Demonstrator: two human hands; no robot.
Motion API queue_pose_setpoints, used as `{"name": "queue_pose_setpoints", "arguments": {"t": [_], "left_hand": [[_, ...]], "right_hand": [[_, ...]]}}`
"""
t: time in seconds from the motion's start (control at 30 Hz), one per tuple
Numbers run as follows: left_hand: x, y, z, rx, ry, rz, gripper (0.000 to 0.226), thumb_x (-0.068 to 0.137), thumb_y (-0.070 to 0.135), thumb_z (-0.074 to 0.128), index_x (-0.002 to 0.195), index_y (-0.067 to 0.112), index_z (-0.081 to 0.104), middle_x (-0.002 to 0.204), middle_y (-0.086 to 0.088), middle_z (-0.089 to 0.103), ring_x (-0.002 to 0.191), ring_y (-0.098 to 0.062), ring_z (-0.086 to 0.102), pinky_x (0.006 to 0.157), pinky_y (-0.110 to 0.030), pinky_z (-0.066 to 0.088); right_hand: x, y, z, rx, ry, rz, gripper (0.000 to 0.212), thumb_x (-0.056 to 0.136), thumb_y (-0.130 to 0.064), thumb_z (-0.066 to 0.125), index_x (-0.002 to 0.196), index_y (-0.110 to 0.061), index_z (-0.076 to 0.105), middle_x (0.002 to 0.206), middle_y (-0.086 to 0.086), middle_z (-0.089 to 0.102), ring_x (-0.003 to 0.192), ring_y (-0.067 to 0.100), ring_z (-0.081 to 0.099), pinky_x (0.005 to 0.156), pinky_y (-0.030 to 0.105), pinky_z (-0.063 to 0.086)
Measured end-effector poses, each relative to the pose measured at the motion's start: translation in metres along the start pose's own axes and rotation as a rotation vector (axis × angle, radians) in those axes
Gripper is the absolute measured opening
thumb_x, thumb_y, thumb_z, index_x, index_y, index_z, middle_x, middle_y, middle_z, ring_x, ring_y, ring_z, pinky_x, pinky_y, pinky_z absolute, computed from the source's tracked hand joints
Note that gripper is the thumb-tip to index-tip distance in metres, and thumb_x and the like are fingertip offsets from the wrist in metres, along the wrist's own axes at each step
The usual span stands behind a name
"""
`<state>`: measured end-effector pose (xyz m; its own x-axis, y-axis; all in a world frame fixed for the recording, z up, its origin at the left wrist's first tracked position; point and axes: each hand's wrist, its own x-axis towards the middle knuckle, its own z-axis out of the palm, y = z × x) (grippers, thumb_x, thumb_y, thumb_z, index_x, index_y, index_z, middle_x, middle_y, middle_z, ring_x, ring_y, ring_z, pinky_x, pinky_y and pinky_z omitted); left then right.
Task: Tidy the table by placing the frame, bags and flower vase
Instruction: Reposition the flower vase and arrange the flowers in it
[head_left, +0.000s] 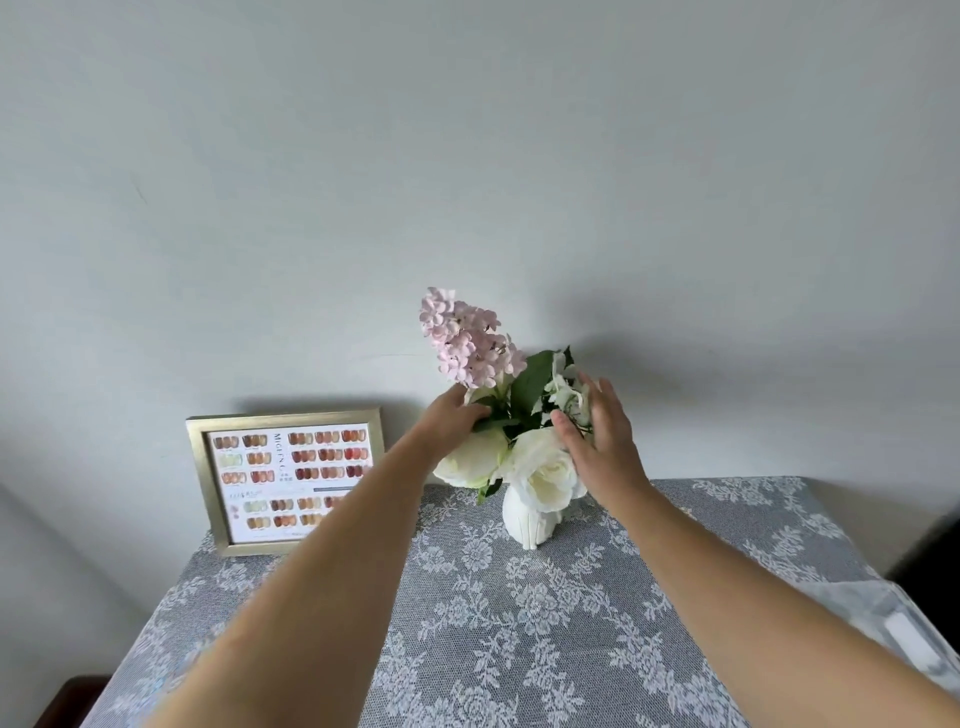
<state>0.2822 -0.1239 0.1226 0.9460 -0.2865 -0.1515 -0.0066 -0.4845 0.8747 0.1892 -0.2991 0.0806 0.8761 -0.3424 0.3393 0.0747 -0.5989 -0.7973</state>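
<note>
A white vase (531, 522) stands upright near the back of the table, holding white roses, green leaves and a tall pink flower spray (467, 340). My left hand (451, 415) reaches into the bouquet from the left, fingers among the stems and leaves. My right hand (602, 436) rests against the right side of the flowers with fingers spread. A gold picture frame (285, 480) with a nail-colour chart leans against the wall at the back left; my left forearm covers its lower right corner. No bags are in view.
The table carries a grey cloth with a white floral lace pattern (493, 623). A plain pale wall rises right behind it. At the right edge lies a pale translucent item (904, 618) beside something dark.
</note>
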Motion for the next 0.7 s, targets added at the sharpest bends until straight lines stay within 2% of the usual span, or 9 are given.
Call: {"name": "queue_pose_setpoints", "arguments": {"t": [0.07,0.2,0.33,0.4,0.47,0.57,0.63,0.7], "left_hand": [[-0.001,-0.002,0.001,-0.042,0.009,0.01,0.021,0.087,0.017,0.057,0.106,0.008,0.053,0.11,-0.018,0.058,0.088,-0.023,0.053,0.078,-0.032,0.041],[-0.008,-0.007,-0.005,-0.054,0.066,0.027,0.055,0.086,0.025,0.061,0.134,0.008,0.041,0.138,-0.015,0.045,0.117,-0.025,0.048,0.09,-0.029,0.036],[-0.02,-0.012,-0.007,-0.048,0.099,0.083,0.059,0.083,0.034,0.062,0.134,0.015,0.041,0.14,-0.011,0.045,0.126,-0.026,0.042,0.104,-0.04,0.034],[-0.032,-0.014,-0.007,-0.079,0.118,0.129,0.061,0.081,0.04,0.062,0.135,0.022,0.04,0.142,-0.005,0.044,0.129,-0.022,0.04,0.106,-0.045,0.033],[-0.046,-0.017,-0.007,-0.127,0.139,0.167,0.064,0.076,0.051,0.062,0.134,0.032,0.041,0.143,-0.001,0.043,0.129,-0.022,0.04,0.106,-0.051,0.032],[-0.068,-0.028,-0.004,-0.125,0.188,0.22,0.074,0.064,0.066,0.065,0.13,0.041,0.042,0.142,0.0,0.042,0.122,-0.019,0.044,0.103,-0.049,0.035],[-0.078,-0.037,0.001,-0.067,0.255,0.222,0.081,0.059,0.066,0.068,0.131,0.04,0.041,0.14,-0.001,0.044,0.12,-0.018,0.047,0.103,-0.048,0.038],[-0.083,-0.046,0.006,0.025,0.342,0.211,0.079,0.062,0.055,0.073,0.132,0.034,0.042,0.136,-0.002,0.048,0.118,-0.018,0.05,0.101,-0.047,0.042]], "right_hand": [[0.002,-0.004,0.001,-0.013,-0.002,0.008,0.077,0.072,-0.073,0.031,0.14,-0.039,0.022,0.156,0.001,0.01,0.142,0.015,0.007,0.109,0.036,0.016],[0.001,-0.003,-0.002,-0.031,0.003,0.025,0.073,0.075,-0.069,0.035,0.14,-0.037,0.023,0.156,0.0,0.01,0.142,0.017,0.009,0.111,0.04,0.018],[0.0,-0.002,-0.007,-0.06,0.037,0.001,0.063,0.085,-0.055,0.042,0.14,-0.031,0.026,0.153,0.006,0.018,0.141,0.021,0.016,0.113,0.046,0.025],[-0.005,-0.003,-0.012,-0.093,0.096,-0.031,0.063,0.085,-0.055,0.04,0.141,-0.031,0.025,0.151,0.007,0.023,0.139,0.023,0.021,0.11,0.049,0.03],[-0.015,-0.004,-0.018,-0.11,0.149,-0.073,0.068,0.083,-0.061,0.038,0.142,-0.034,0.019,0.152,0.007,0.022,0.14,0.023,0.017,0.11,0.051,0.028],[-0.034,-0.001,-0.022,-0.235,0.127,-0.152,0.088,0.074,-0.076,0.036,0.145,-0.033,0.008,0.155,0.006,0.015,0.142,0.025,0.012,0.114,0.048,0.021],[-0.045,0.004,-0.019,-0.312,0.084,-0.156,0.104,0.066,-0.082,0.04,0.146,-0.029,-0.001,0.156,0.004,0.005,0.143,0.023,0.005,0.115,0.045,0.016],[-0.05,0.008,-0.015,-0.295,0.04,-0.087,0.114,0.06,-0.081,0.048,0.144,-0.031,-0.01,0.157,0.003,-0.004,0.143,0.023,-0.001,0.114,0.043,0.014]]}}
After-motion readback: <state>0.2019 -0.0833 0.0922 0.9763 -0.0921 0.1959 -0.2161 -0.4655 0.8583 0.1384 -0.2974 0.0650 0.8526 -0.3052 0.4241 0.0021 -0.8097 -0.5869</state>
